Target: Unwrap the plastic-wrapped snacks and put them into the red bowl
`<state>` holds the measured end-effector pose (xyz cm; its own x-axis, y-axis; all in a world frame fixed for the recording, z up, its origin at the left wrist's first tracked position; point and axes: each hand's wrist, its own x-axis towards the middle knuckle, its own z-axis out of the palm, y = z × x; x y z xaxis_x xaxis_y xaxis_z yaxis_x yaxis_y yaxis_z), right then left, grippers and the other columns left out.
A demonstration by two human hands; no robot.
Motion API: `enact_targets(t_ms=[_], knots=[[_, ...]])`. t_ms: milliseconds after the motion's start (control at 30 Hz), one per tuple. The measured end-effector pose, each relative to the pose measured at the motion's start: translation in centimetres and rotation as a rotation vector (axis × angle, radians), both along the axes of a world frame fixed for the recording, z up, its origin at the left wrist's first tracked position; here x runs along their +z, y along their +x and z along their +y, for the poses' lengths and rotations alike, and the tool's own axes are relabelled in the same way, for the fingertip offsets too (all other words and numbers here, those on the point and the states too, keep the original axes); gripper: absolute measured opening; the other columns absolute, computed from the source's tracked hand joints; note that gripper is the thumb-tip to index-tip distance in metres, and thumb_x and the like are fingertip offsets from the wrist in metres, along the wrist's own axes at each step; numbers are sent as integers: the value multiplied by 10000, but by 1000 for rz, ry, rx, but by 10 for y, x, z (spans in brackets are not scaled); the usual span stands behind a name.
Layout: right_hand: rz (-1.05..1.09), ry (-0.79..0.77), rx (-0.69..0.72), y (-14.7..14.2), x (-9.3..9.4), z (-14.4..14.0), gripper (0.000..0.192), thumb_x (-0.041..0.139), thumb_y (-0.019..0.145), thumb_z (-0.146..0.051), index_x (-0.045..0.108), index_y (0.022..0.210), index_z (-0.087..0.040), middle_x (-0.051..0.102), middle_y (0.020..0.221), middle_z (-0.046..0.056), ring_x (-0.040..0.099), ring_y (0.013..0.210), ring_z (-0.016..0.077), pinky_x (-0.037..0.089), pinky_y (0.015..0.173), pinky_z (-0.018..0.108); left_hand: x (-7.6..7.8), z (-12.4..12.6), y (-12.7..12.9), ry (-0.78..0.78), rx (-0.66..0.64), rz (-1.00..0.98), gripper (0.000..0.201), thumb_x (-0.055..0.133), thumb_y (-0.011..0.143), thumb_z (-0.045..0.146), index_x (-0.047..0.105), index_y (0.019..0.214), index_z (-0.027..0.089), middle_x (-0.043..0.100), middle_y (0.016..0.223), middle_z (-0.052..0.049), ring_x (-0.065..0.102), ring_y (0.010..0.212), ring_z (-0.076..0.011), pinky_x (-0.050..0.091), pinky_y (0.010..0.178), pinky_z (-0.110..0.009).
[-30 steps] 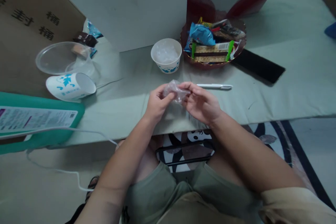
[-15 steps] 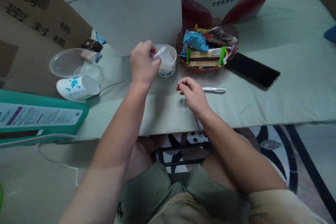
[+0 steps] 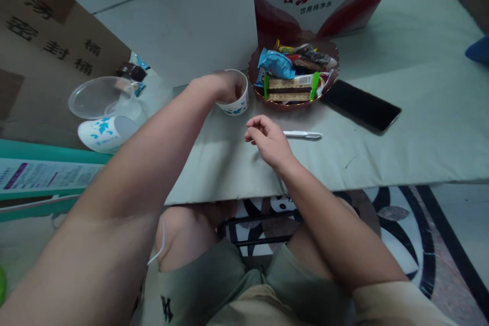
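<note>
My left hand (image 3: 226, 86) reaches forward and dips its fingers into a white paper cup with blue print (image 3: 239, 106) standing on the pale table cloth (image 3: 401, 153). The fingertips are hidden inside the cup, and no wrapper shows. My right hand (image 3: 267, 140) rests on the cloth in front of the cup, fingers loosely curled and holding nothing. A white pen (image 3: 303, 134) lies just to its right.
A brown bowl (image 3: 291, 105) of wrapped snacks stands right of the cup, with a black phone (image 3: 361, 104) beyond it. A tipped paper cup (image 3: 105, 132) and a clear plastic tub (image 3: 97, 97) lie at left, beside a green box (image 3: 46, 173). Cartons stand behind.
My left hand carried the clear wrapper from in front of me forward to the cup and now has its fingers inside it. My right hand let go and settled on the table.
</note>
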<state>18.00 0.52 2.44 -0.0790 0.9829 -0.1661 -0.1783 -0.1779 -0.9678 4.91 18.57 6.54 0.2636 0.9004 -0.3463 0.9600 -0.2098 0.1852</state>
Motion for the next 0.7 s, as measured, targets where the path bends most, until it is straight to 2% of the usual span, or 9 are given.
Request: enact_targets(t_ms=[133,300,367,433,500,600,667,700], knots=[[-20,9,14,-3,-1,3,61,543,792,-286,549,827,-238,626,712,-32,600,707,143,458,707,317,-1,-8,9,-7,-55,77,235,815,559,-20,660,586,154,468,458,46,510,674,-144,443,843,-283],[-32,30,4,-2,-3,5,74,549,808,-306,557,827,-236,617,699,-32,583,676,137,447,673,308,-24,0,2,3,-58,44,171,792,596,52,669,628,166,486,499,53,522,607,-141,478,793,-297],[-16,34,-4,-1,-4,6,75,554,807,-308,559,815,-233,610,686,-32,580,668,135,446,671,305,-29,10,-2,13,-124,9,162,788,582,87,651,599,172,496,526,48,568,633,-154,494,797,-301],[-9,41,-2,-1,-4,8,78,557,811,-308,557,798,-231,602,671,-33,573,661,132,443,670,302,-24,18,-4,16,-167,-70,156,775,600,134,628,566,171,490,553,42,627,706,-175,504,821,-304],[-17,42,0,-1,-4,10,78,555,817,-303,556,789,-230,597,663,-33,565,655,129,440,668,299,-10,17,-5,31,-61,-179,159,750,635,142,615,554,167,477,575,32,664,785,-201,508,848,-318],[-25,41,-8,0,-4,11,71,549,820,-290,552,784,-228,586,655,-34,559,648,126,444,665,297,15,-18,-1,192,227,-452,157,721,668,88,617,599,181,489,595,14,657,779,-205,513,814,-318],[-30,46,-18,1,-4,10,71,546,821,-291,551,790,-227,581,657,-34,562,649,126,449,659,296,20,-63,1,468,297,-840,143,665,766,108,605,678,203,521,633,8,614,699,-160,499,720,-269],[-36,53,-26,2,-4,8,70,545,821,-293,551,798,-228,579,660,-35,565,649,126,452,654,296,18,-87,1,552,299,-1023,107,620,823,131,619,754,212,558,670,4,591,665,-141,488,681,-254]])
